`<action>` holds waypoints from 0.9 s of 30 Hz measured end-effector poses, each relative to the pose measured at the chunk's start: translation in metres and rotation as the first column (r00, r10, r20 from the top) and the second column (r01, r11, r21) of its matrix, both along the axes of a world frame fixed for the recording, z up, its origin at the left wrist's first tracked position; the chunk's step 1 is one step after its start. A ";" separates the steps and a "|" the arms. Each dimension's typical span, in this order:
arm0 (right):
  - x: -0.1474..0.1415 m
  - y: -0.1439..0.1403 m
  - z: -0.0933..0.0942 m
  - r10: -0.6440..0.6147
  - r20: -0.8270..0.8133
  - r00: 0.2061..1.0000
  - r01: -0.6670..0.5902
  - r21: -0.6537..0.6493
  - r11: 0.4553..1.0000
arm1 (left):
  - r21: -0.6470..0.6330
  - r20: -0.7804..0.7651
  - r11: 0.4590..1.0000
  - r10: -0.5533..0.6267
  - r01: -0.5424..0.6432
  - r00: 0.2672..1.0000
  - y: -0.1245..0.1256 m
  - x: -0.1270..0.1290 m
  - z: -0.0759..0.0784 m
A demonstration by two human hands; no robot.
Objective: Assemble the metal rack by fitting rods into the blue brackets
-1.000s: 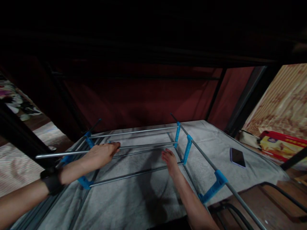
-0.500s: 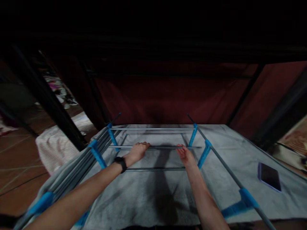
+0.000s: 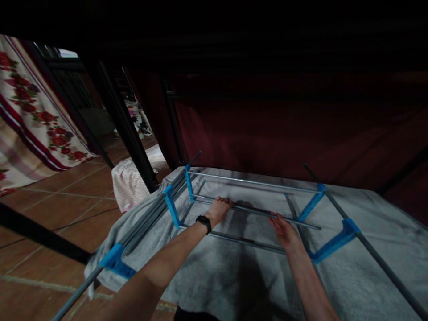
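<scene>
My left hand (image 3: 220, 210), with a black band on its wrist, is closed over a thin grey metal tube (image 3: 249, 209). Farther right along that tube, my right hand (image 3: 284, 232) holds it from below with curled fingers. The tube lies crosswise inside a frame of grey tubes and blue plastic connectors. Two connectors stand on the left, a far one (image 3: 189, 183) and a nearer one (image 3: 172, 207). On the right are another far connector (image 3: 310, 203) and a nearer one (image 3: 336, 243). A back crossbar (image 3: 250, 181) and a front crossbar (image 3: 240, 240) span the frame.
A grey blanket (image 3: 214, 272) lies beneath the frame. Several loose tubes (image 3: 150, 223) rest along its left side. Dark bed posts (image 3: 125, 120) and a dark red curtain (image 3: 267, 138) surround it. Striped cloth (image 3: 130, 183) and floral fabric (image 3: 43, 116) are left, over floor tiles (image 3: 90, 191).
My view has turned left, bringing in the floral fabric and leaving the phone out of sight on the right. Both hands are still on the tube.
</scene>
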State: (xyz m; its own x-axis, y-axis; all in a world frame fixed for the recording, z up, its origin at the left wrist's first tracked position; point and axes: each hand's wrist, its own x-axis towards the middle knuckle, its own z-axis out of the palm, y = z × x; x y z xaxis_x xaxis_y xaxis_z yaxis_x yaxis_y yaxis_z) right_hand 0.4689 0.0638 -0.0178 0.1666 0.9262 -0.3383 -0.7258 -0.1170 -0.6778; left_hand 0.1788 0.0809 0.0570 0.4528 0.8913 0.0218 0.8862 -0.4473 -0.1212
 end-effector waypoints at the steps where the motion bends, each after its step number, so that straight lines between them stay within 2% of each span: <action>1: -0.002 0.002 -0.001 -0.003 0.003 1.000 0.003 0.003 1.000 | 0.007 0.004 1.000 0.007 -0.007 1.000 0.003 -0.002 -0.001; 11: -0.005 0.020 0.010 -0.027 0.034 0.999 0.029 -0.052 0.998 | 0.044 0.001 0.999 -0.021 0.021 1.000 0.015 -0.008 -0.001; 19: -0.004 0.025 0.007 -0.028 0.058 0.998 0.027 0.007 1.000 | 0.048 0.012 0.999 -0.015 0.014 1.000 0.018 -0.010 -0.001; 27: -0.004 0.027 0.018 -0.032 0.073 0.997 0.029 0.050 0.998 | 0.061 0.010 0.998 -0.010 0.010 1.000 0.018 -0.012 0.003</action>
